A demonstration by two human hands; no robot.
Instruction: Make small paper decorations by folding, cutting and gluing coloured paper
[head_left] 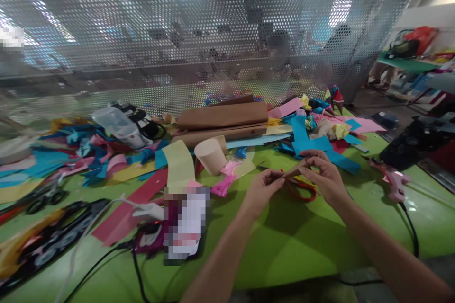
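Between my two hands, above the green table, is a small strip of brown paper. My left hand pinches its left end between thumb and fingers. The other end is gripped by my right hand, fingers bent round it. Just behind and below the strip lie scissors with red handles, partly hidden by my hands. Blue paper pieces spread beyond my right hand. To the left of my left hand are a bright pink crumpled piece and a cream paper roll.
Brown paper rolls lie at the back before a perforated metal screen. A pink glue gun with a black cord sits at right. At left are a power strip, cords, black scissors and scattered coloured paper.
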